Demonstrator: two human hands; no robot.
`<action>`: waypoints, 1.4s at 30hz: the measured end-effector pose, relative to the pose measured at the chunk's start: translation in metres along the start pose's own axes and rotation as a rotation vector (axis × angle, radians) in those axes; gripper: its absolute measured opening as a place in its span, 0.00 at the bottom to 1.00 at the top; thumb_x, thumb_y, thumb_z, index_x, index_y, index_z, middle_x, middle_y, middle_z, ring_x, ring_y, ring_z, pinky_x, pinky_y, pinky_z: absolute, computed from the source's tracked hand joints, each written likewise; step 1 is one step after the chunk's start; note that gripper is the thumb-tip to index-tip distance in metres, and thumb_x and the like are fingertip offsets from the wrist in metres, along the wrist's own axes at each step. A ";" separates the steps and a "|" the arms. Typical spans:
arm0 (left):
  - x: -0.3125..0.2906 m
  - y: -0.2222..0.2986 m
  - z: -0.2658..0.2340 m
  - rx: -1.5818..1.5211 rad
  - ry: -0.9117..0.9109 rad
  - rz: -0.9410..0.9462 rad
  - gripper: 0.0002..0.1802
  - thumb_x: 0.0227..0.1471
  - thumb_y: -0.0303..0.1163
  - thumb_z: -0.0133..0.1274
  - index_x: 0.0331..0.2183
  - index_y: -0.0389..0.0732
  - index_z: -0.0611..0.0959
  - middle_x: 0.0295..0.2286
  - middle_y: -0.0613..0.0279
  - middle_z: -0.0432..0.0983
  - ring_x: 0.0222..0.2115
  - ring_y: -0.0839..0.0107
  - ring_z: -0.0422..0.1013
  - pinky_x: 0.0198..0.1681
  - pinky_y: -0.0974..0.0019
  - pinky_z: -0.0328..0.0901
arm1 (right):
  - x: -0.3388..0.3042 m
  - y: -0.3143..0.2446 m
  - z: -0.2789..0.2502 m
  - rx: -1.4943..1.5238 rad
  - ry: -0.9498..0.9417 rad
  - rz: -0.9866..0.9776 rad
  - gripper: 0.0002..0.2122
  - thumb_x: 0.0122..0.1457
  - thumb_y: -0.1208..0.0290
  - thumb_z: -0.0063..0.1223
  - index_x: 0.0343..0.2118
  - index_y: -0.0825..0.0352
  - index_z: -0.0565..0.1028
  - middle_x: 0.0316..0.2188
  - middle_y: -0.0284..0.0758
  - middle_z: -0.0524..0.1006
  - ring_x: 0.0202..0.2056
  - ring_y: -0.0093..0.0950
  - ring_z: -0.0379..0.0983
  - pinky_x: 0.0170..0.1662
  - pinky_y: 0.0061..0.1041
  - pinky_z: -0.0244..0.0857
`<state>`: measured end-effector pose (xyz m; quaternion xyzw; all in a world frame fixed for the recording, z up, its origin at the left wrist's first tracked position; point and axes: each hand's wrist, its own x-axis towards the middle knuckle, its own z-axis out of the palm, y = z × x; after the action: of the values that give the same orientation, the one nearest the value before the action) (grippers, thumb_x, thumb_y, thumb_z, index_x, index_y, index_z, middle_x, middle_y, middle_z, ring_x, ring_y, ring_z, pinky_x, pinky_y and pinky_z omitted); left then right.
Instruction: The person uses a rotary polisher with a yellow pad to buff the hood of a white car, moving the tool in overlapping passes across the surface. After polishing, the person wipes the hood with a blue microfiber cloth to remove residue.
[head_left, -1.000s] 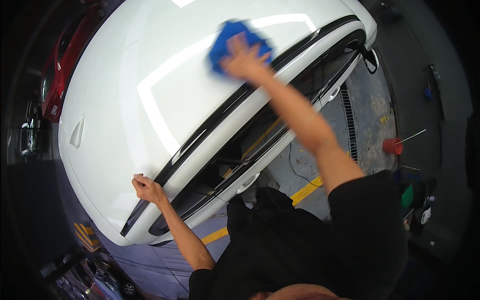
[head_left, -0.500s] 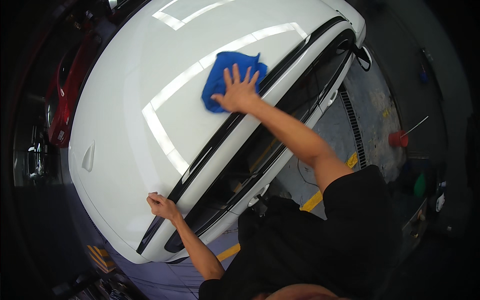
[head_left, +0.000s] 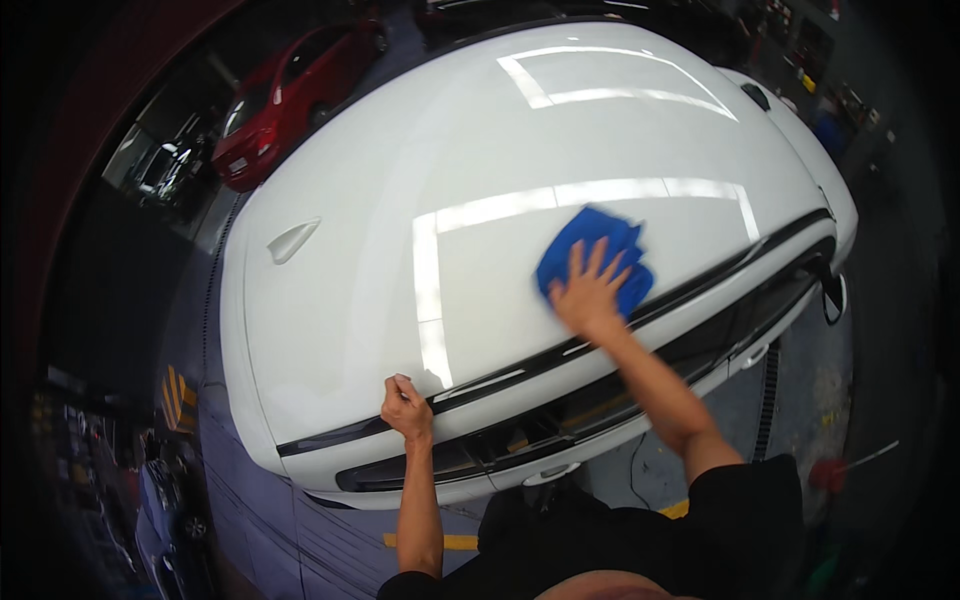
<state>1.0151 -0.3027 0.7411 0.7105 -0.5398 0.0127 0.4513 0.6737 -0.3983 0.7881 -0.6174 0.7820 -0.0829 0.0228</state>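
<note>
My right hand (head_left: 590,292) lies flat on a blue cloth (head_left: 589,234), fingers spread, pressing it against the glossy white car roof (head_left: 370,290). The cloth is crumpled and slightly smeared by motion, close to the black roof rail (head_left: 690,293) on the near side. Further left, my left hand (head_left: 405,408) is closed in a fist at the roof's near edge, beside the rail. Nothing shows between its fingers.
A white fin antenna (head_left: 293,240) rises from the roof at the left. Side mirror (head_left: 834,298) and door handle (head_left: 552,474) stick out on the near side. A red car (head_left: 290,95) stands beyond, a yellow-and-black striped block (head_left: 179,400) at left, a red bucket (head_left: 826,474) at right.
The view has swung, so the car lies more level and more of its far side shows. My right hand stays spread on the blue cloth; my left stays a fist by the rail.
</note>
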 end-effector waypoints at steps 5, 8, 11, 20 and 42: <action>0.011 0.013 0.019 -0.063 0.001 0.040 0.12 0.67 0.32 0.46 0.33 0.38 0.80 0.17 0.48 0.75 0.17 0.48 0.73 0.22 0.52 0.64 | -0.054 -0.191 0.019 0.094 -0.274 -0.570 0.40 0.66 0.45 0.44 0.75 0.59 0.47 0.75 0.56 0.31 0.72 0.68 0.28 0.68 0.72 0.20; 0.018 0.016 0.019 -0.102 0.056 0.062 0.12 0.68 0.33 0.45 0.35 0.37 0.79 0.16 0.49 0.73 0.17 0.49 0.73 0.21 0.52 0.63 | -0.022 -0.187 0.023 0.208 -0.207 -0.896 0.34 0.62 0.48 0.46 0.72 0.50 0.61 0.76 0.37 0.48 0.75 0.48 0.37 0.74 0.56 0.27; 0.006 0.000 0.005 -0.094 0.031 -0.004 0.13 0.69 0.33 0.45 0.34 0.35 0.78 0.14 0.55 0.70 0.14 0.61 0.69 0.20 0.57 0.60 | 0.044 -0.094 0.012 0.269 0.010 -0.774 0.30 0.60 0.51 0.46 0.66 0.53 0.70 0.73 0.35 0.59 0.73 0.43 0.48 0.74 0.52 0.37; -0.003 0.002 0.013 -0.045 -0.044 -0.053 0.11 0.68 0.31 0.46 0.35 0.37 0.80 0.15 0.58 0.70 0.14 0.65 0.69 0.20 0.61 0.61 | 0.249 0.228 -0.045 -0.010 0.230 0.335 0.34 0.64 0.47 0.34 0.73 0.51 0.57 0.76 0.35 0.47 0.74 0.54 0.39 0.74 0.57 0.33; -0.001 -0.006 0.007 -0.197 -0.077 -0.072 0.16 0.71 0.31 0.42 0.32 0.33 0.76 0.13 0.66 0.65 0.14 0.78 0.60 0.18 0.71 0.56 | 0.378 0.144 -0.019 0.326 0.330 -0.279 0.27 0.60 0.55 0.47 0.62 0.57 0.75 0.71 0.41 0.61 0.69 0.41 0.60 0.71 0.34 0.53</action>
<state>1.0162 -0.3066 0.7322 0.6815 -0.5294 -0.0839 0.4983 0.4436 -0.7303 0.8094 -0.6854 0.6588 -0.3095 -0.0175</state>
